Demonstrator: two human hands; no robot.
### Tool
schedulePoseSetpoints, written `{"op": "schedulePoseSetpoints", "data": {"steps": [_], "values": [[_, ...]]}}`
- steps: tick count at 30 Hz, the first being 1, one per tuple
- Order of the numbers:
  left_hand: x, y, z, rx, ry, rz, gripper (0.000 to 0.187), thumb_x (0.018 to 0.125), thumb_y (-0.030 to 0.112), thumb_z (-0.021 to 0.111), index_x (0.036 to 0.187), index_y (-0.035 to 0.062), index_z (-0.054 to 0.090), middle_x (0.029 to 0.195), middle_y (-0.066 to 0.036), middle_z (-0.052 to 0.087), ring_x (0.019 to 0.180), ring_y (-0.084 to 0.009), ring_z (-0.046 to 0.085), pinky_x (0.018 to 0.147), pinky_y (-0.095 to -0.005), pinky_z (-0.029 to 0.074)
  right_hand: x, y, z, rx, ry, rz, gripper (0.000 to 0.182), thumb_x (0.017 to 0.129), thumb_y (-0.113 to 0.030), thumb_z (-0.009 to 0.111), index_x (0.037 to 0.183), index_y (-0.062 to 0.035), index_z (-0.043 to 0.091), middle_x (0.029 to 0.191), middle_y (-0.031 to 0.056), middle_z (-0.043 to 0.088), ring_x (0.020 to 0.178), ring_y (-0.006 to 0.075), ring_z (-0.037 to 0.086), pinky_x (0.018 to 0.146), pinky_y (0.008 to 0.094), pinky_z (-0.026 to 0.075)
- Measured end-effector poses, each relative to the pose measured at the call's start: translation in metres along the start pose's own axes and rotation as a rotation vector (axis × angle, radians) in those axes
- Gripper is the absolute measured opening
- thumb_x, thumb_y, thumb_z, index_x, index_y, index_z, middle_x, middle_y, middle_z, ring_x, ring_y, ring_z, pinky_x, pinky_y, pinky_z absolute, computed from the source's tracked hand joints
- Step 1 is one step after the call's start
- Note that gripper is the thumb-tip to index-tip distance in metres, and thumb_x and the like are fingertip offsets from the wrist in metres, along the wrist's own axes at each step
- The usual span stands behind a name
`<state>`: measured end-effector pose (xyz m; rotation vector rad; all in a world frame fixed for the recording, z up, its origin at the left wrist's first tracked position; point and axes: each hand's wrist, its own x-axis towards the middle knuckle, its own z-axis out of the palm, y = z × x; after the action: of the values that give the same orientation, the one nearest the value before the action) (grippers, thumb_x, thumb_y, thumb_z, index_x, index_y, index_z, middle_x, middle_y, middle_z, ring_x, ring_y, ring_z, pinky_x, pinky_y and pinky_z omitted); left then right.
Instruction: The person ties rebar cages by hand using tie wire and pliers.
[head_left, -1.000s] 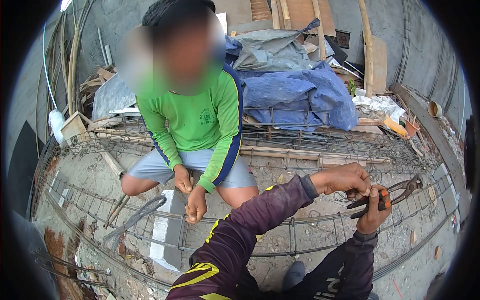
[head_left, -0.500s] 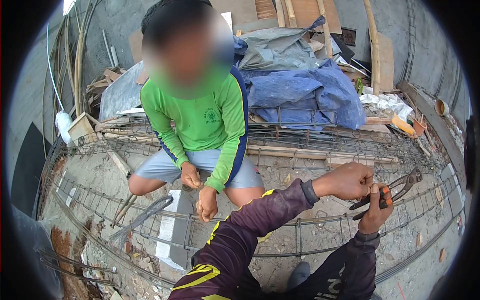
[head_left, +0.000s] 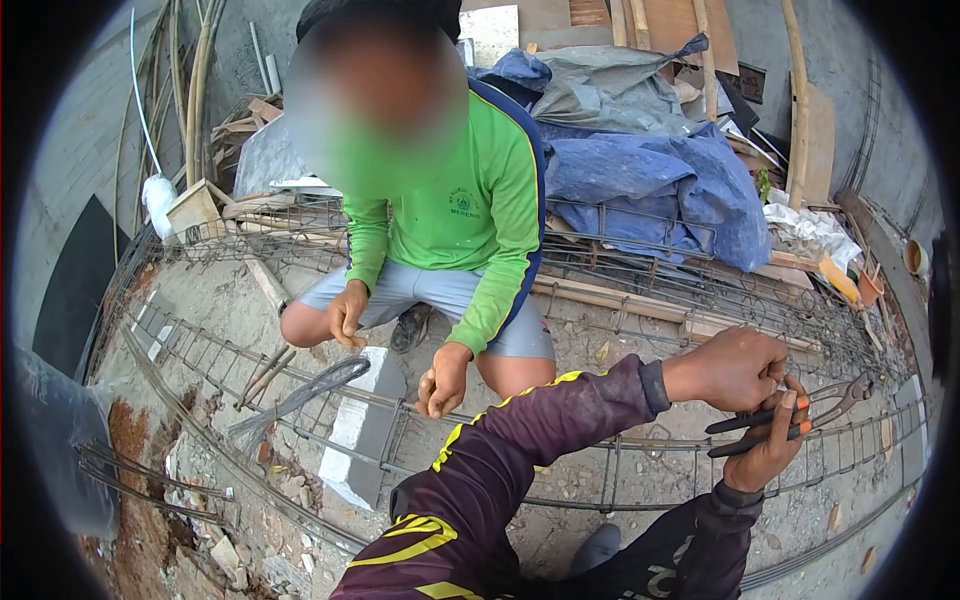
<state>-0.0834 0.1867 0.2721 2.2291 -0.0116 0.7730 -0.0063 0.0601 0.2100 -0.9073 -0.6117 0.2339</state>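
Observation:
My right hand (head_left: 762, 456) is wrapped round the orange-and-black handles of metal pincers (head_left: 832, 402), whose jaws point right. Just above it, my left hand (head_left: 728, 370) is closed with its fingers bent down near the handles; what it holds, if anything, is hidden. Both hands are over a long rebar frame (head_left: 655, 440) with small cross ties. Across the frame sits a person in a green shirt (head_left: 470, 215), both of whose hands are held near a bundle of thin wire (head_left: 300, 395) and a white block (head_left: 362, 430).
Blue tarpaulin (head_left: 655, 190) covers a pile behind the person, with boards and poles leaning on the wall. More rebar frames (head_left: 620, 270) lie in front of it. Wire rods (head_left: 150, 485) stick out at lower left, above broken rubble.
The view has shifted, so the scene sits further right. The pincers now point more level to the right. The seated person's hands have moved further apart.

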Motion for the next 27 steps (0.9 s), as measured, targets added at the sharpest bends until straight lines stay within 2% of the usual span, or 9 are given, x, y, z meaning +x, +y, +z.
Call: {"op": "schedulePoseSetpoints", "data": {"steps": [3, 8, 12, 15, 16, 19, 23, 24, 27], "values": [[0.004, 0.0, -0.002, -0.015, 0.103, 0.028, 0.013, 0.078, 0.012, 0.065, 0.081, -0.0003, 0.061, 0.066, -0.015, 0.064, 0.063, -0.0306, 0.066, 0.057, -0.0397, 0.047, -0.004, -0.004, 0.006, 0.031, -0.034, -0.024, 0.044, 0.103, -0.024, 0.052, 0.134, 0.0053, 0.045, 0.082, 0.0032, 0.053, 0.068, 0.0101, 0.056, 0.061, 0.0236, 0.048], [0.009, 0.012, -0.012, -0.136, 0.251, 0.01, 0.012, 0.082, 0.008, 0.064, 0.083, -0.0029, 0.061, 0.065, -0.012, 0.063, 0.06, -0.0208, 0.065, 0.054, -0.034, 0.046, -0.011, -0.011, 0.012, 0.039, -0.056, 0.007, 0.055, 0.104, -0.023, 0.049, 0.148, 0.0046, 0.03, 0.081, 0.0035, 0.052, 0.067, 0.0112, 0.057, 0.061, 0.0244, 0.051], [0.01, 0.024, -0.014, -0.282, 0.272, -0.051, 0.012, 0.085, 0.008, 0.063, 0.087, -0.0037, 0.06, 0.063, -0.01, 0.062, 0.056, -0.0155, 0.062, 0.051, -0.031, 0.044, -0.014, -0.016, 0.02, 0.214, -0.064, 0.244, 0.052, 0.104, -0.025, 0.051, 0.147, -0.0001, 0.035, 0.084, 0.0034, 0.055, 0.071, 0.0119, 0.059, 0.063, 0.0268, 0.051], [0.01, 0.036, -0.017, -0.322, 0.286, -0.094, 0.012, 0.086, 0.008, 0.062, 0.089, -0.0034, 0.059, 0.062, -0.009, 0.062, 0.054, -0.0144, 0.061, 0.05, -0.0305, 0.043, -0.015, -0.01, 0.014, 0.341, -0.093, 0.415, 0.037, 0.104, -0.027, 0.054, 0.135, -0.0073, 0.05, 0.09, 0.0023, 0.059, 0.077, 0.0125, 0.059, 0.068, 0.0304, 0.049], [0.009, 0.038, -0.018, -0.315, 0.297, -0.105, 0.012, 0.086, 0.007, 0.062, 0.09, -0.0032, 0.059, 0.062, -0.009, 0.062, 0.054, -0.0141, 0.062, 0.049, -0.0304, 0.043, -0.016, -0.008, 0.013, 0.378, -0.083, 0.492, 0.026, 0.103, -0.03, 0.055, 0.12, -0.0106, 0.056, 0.09, 0.0012, 0.061, 0.078, 0.0132, 0.059, 0.07, 0.031, 0.047], [0.006, 0.039, -0.022, -0.045, 0.333, 0.004, 0.011, 0.086, 0.007, 0.062, 0.092, -0.0023, 0.058, 0.062, -0.009, 0.063, 0.053, -0.0158, 0.063, 0.047, -0.0316, 0.045, -0.023, -0.007, 0.017, 0.441, -0.089, 0.605, 0.021, 0.103, -0.03, 0.056, 0.113, -0.012, 0.057, 0.09, 0.0001, 0.062, 0.079, 0.0142, 0.06, 0.07, 0.0318, 0.047], [-0.014, 0.045, -0.027, 0.09, 0.315, -0.001, 0.013, 0.086, 0.008, 0.062, 0.094, -0.0016, 0.058, 0.062, -0.01, 0.063, 0.051, -0.0185, 0.064, 0.047, -0.0319, 0.045, -0.034, -0.001, 0.019, 0.47, -0.125, 0.703, 0.02, 0.103, -0.03, 0.053, 0.112, -0.0126, 0.058, 0.09, 0.0, 0.062, 0.08, 0.015, 0.06, 0.071, 0.0326, 0.047], [-0.023, 0.046, -0.028, 0.107, 0.303, -0.021, 0.014, 0.086, 0.008, 0.062, 0.095, -0.0017, 0.058, 0.062, -0.01, 0.063, 0.051, -0.0191, 0.064, 0.048, -0.0318, 0.045, -0.036, -0.006, 0.026, 0.456, -0.06, 0.742, 0.023, 0.103, -0.028, 0.052, 0.118, -0.0112, 0.057, 0.088, -0.0003, 0.06, 0.078, 0.0144, 0.058, 0.071, 0.0319, 0.046], [-0.053, 0.044, -0.031, 0.102, 0.282, -0.127, 0.014, 0.088, 0.008, 0.063, 0.097, -0.0016, 0.057, 0.062, -0.008, 0.063, 0.054, -0.0166, 0.063, 0.049, -0.03, 0.044, -0.038, -0.008, 0.028, 0.538, -0.178, 0.763, 0.037, 0.1, -0.027, 0.056, 0.13, -0.0053, 0.05, 0.084, 0.0026, 0.056, 0.076, 0.0153, 0.059, 0.068, 0.0326, 0.049]]}}
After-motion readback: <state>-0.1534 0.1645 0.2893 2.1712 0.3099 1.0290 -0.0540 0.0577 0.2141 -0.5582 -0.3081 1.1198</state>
